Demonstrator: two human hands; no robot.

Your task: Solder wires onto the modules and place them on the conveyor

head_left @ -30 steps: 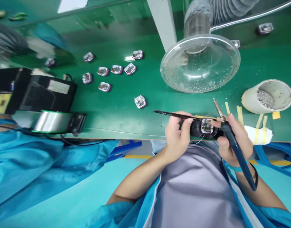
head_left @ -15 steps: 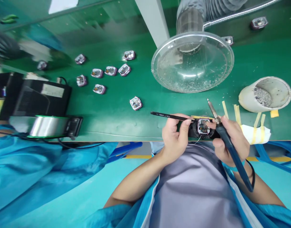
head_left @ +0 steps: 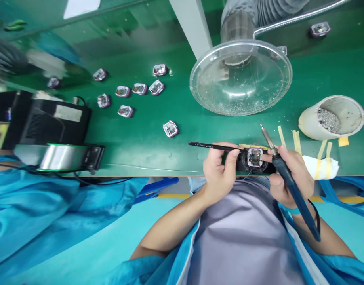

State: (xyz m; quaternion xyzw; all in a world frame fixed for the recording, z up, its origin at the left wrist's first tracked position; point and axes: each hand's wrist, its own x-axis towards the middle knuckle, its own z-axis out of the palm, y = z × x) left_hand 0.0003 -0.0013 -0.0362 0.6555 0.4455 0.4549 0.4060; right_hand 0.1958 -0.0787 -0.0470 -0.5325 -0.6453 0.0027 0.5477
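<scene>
My left hand [head_left: 220, 171] is closed on thin black tweezers [head_left: 211, 147] that lie level, their tips reaching toward a small square device [head_left: 254, 156]. That device sits in a black round holder [head_left: 242, 162] at the near edge of the green bench [head_left: 158, 142]. My right hand [head_left: 291, 174] grips a dark blue soldering iron [head_left: 288, 186]; its metal tip [head_left: 265, 134] points up and away from the device. A right fingertip touches the device's right side. A thin wire hangs below the holder.
Several similar small devices [head_left: 134, 89] lie scattered at the left; one [head_left: 170, 128] sits nearer. A clear fume-extraction hood [head_left: 241, 77] hangs over the bench. A white cup of solder scraps [head_left: 333, 116], yellow tape strips [head_left: 296, 140], a solder spool [head_left: 63, 157] and a black station [head_left: 51, 118] stand about.
The view shifted a little; both hands keep their grips. The iron's tip stays raised off the device, and the tweezers stay level.
</scene>
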